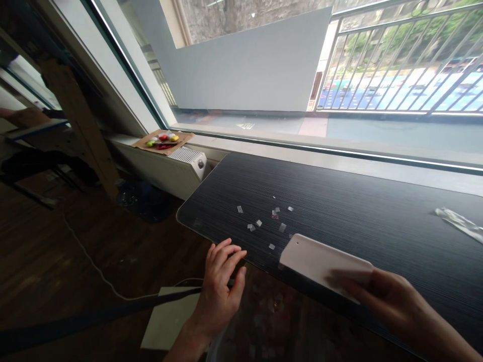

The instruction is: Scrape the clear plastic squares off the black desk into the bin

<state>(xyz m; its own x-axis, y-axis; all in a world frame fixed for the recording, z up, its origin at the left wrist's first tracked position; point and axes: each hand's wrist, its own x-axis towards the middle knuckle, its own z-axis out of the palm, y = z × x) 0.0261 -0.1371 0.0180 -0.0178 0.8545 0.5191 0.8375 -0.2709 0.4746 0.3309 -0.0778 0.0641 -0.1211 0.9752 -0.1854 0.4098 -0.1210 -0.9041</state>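
Note:
My right hand (392, 296) grips one end of a flat, pale pinkish rectangular plate (320, 259) with rounded corners and a small hole near its far end. The plate is tilted over the near edge of the dark wood-grain table (339, 201). My left hand (222, 281) is held at the table's near edge, fingers apart and slightly bent, holding nothing. Several small clear and whitish square scraps (259, 222) lie scattered on the tabletop, between my left hand and the window side. One scrap (271, 246) lies just left of the plate.
A crumpled clear wrapper (458, 222) lies at the table's right. On the sill to the left, cardboard (184, 137) bears small coloured items. A radiator (188, 160) stands below the window. A white cable (100, 271) crosses the floor. Another person's arm (26, 118) shows far left.

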